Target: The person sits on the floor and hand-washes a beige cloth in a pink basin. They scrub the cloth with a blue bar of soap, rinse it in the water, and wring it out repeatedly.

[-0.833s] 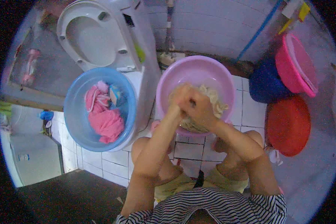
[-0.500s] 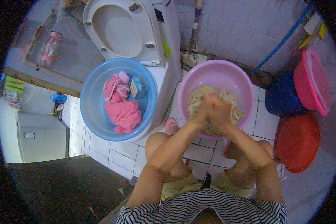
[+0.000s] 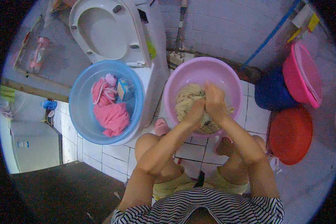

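Observation:
A pile of wet-looking cream cloth lies in the pink-lilac basin on the floor in front of me. My left hand is closed on part of this cloth, low in the basin. Close beside it on the right, my right hand rests over the cloth, pointing away from me. Motion smears its fingers, so their grip does not show. The hands hide the middle of the pile.
Left of it, a blue basin holds pink cloths and a small blue-and-white packet. Behind stands a toilet with a raised seat. A dark blue bucket, a pink basin and a red basin are at the right.
My hands were together over the cloth and now sit slightly apart, the right one reaching farther forward. The whole view has shifted a little, so the surroundings appear farther left.

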Action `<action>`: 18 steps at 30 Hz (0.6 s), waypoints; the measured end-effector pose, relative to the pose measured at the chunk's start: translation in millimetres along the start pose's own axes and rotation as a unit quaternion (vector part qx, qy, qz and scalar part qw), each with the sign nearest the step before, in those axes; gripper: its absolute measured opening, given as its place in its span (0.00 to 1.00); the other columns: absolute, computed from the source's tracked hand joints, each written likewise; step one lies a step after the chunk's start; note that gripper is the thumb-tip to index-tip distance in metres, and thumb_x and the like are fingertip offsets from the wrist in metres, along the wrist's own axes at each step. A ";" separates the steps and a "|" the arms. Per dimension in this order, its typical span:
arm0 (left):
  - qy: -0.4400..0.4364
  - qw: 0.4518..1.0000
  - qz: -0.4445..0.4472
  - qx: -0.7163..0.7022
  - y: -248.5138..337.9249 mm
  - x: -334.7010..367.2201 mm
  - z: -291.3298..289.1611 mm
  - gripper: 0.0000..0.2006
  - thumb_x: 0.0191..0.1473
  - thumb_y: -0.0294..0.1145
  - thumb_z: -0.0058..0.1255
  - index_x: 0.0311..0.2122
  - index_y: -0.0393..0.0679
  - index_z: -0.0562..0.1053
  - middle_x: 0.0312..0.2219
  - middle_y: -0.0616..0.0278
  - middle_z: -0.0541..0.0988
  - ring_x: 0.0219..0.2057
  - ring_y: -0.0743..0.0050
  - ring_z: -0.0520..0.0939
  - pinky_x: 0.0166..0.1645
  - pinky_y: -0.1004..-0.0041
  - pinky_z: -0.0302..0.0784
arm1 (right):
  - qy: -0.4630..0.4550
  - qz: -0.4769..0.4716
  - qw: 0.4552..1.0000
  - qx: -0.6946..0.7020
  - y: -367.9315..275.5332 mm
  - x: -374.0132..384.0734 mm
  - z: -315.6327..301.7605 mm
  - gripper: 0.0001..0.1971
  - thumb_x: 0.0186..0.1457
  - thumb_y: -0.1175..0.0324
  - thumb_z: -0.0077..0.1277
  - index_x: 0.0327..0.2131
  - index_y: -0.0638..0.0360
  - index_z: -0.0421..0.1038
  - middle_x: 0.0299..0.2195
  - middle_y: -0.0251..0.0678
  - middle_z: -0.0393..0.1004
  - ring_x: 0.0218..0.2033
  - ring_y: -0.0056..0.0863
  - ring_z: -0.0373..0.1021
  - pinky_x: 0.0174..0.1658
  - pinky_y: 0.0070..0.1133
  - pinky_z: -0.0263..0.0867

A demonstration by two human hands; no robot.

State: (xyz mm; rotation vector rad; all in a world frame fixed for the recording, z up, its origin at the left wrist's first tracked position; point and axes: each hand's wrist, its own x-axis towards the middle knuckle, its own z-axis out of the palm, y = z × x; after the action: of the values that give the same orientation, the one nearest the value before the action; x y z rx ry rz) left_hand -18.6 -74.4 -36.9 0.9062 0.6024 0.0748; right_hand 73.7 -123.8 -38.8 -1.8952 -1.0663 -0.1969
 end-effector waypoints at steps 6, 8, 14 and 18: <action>0.012 0.997 -0.047 -0.057 24.3 19.2 -16.6 0.17 0.55 0.45 0.39 0.39 0.41 0.68 0.32 0.61 0.73 0.34 0.72 0.75 0.41 0.71 0.70 | 0.000 0.276 0.947 0.164 24.2 25.0 -9.6 0.22 0.59 0.54 0.38 0.16 0.58 0.59 0.14 0.26 0.56 0.18 0.15 0.51 0.22 0.18 0.51; 0.021 0.998 0.021 -0.058 39.8 11.9 -22.9 0.18 0.55 0.47 0.40 0.38 0.41 0.68 0.32 0.60 0.73 0.34 0.71 0.75 0.41 0.71 0.71 | -0.023 0.314 0.925 0.210 26.9 26.6 -14.7 0.23 0.58 0.51 0.37 0.15 0.55 0.58 0.14 0.23 0.56 0.18 0.14 0.51 0.22 0.17 0.50; -0.001 0.999 -0.030 -0.045 54.5 1.9 -12.5 0.16 0.55 0.46 0.42 0.36 0.42 0.68 0.32 0.63 0.73 0.34 0.74 0.75 0.39 0.73 0.72 | -0.060 0.291 0.905 0.303 15.9 30.3 -22.5 0.24 0.58 0.47 0.36 0.15 0.52 0.58 0.15 0.22 0.56 0.18 0.13 0.52 0.22 0.15 0.50; 0.039 0.991 0.124 -0.020 45.7 10.5 -30.4 0.10 0.56 0.41 0.43 0.35 0.46 0.68 0.30 0.67 0.71 0.34 0.79 0.73 0.39 0.76 0.71 | -0.102 0.307 0.902 0.285 14.3 33.5 -27.7 0.22 0.57 0.50 0.39 0.20 0.58 0.65 0.20 0.28 0.65 0.23 0.18 0.59 0.29 0.20 0.56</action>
State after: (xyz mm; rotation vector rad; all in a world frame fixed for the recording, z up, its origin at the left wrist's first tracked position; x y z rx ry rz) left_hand -17.1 -20.8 -21.2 0.9384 0.5563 0.3459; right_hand 112.4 -128.4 -14.9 -1.6231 -0.5173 0.6253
